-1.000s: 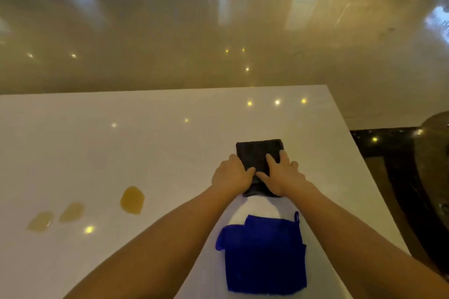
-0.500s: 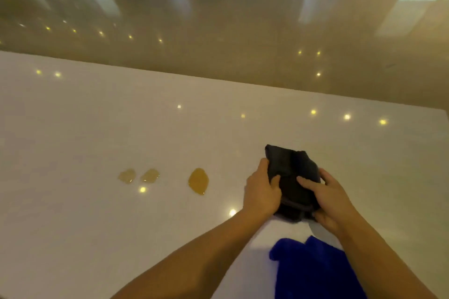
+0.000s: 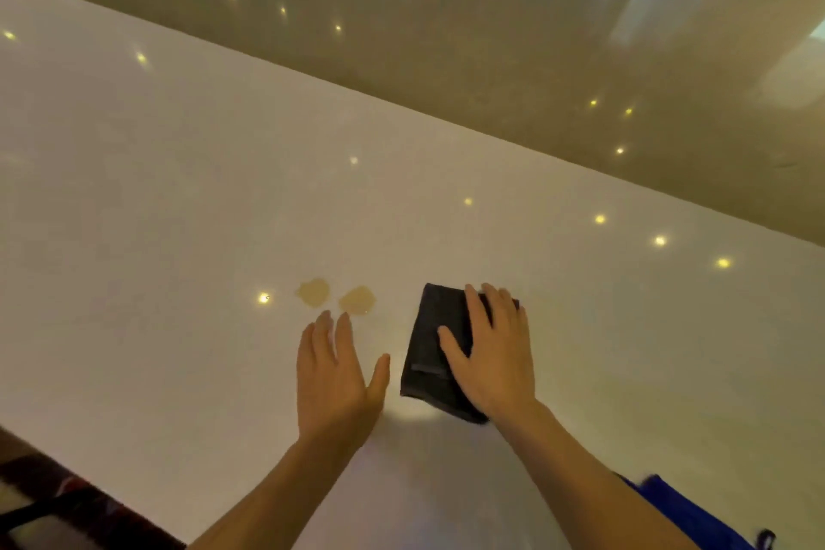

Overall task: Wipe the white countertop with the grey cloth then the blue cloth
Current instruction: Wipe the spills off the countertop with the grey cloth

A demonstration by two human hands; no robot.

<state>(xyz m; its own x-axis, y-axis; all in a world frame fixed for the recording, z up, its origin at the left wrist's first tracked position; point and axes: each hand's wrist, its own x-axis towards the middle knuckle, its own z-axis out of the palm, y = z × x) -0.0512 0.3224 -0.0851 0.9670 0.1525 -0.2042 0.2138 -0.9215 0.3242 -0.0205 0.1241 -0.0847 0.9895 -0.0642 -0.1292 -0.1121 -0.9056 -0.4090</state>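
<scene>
Grey cloth (image 3: 435, 344) lies under the flat right hand (image 3: 493, 359). Left hand (image 3: 332, 375) is spread flat at its 9 o'clock. Two spills (image 3: 335, 297) sit at 11 o'clock.

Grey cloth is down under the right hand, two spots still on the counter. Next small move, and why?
Probably slide the grey cloth left over the nearer yellowish spot. The right hand lies flat on the folded cloth on the white countertop, and both spots, including the farther one, sit unwiped just left of it. The left hand is open and empty, its fingertips just short of the spots.
</scene>
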